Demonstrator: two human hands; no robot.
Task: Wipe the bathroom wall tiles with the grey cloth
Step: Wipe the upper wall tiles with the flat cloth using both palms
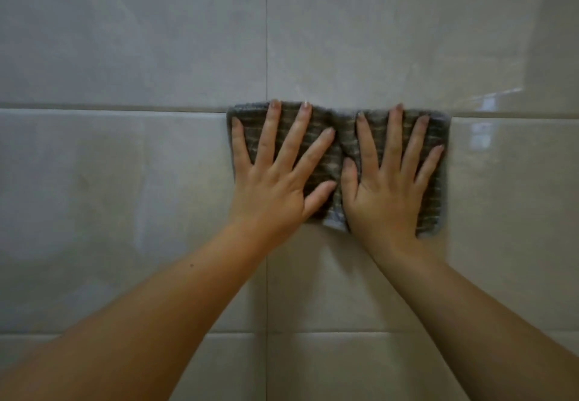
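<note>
- The grey cloth [340, 149] lies flat against the wall tiles [125, 55], spread wide where a horizontal grout line [109, 108] meets a vertical one [266, 33].
- Its top edge sits just above the horizontal line; most of the cloth hangs below it, across the lower tiles.
- The left hand [275, 181] is pressed flat on the left half of the cloth, fingers [272, 131] splayed and pointing up, thumb stretched out to the right.
- The right hand [383, 190] is pressed flat on the right half in the same way, fingers fanned out, thumb tucked close by the middle of the cloth.
- Neither hand grips anything; both are open, palms down, pinning the cloth to the wall.
- The two hands sit side by side, thumbs near each other, with a bunched fold of cloth between them.
- A small corner of cloth pokes out below, between the two wrists.
- Both forearms are bare and reach up from the bottom corners.
- The tiles are large, pale and glossy, with bright reflections [482, 131] on the right side.
</note>
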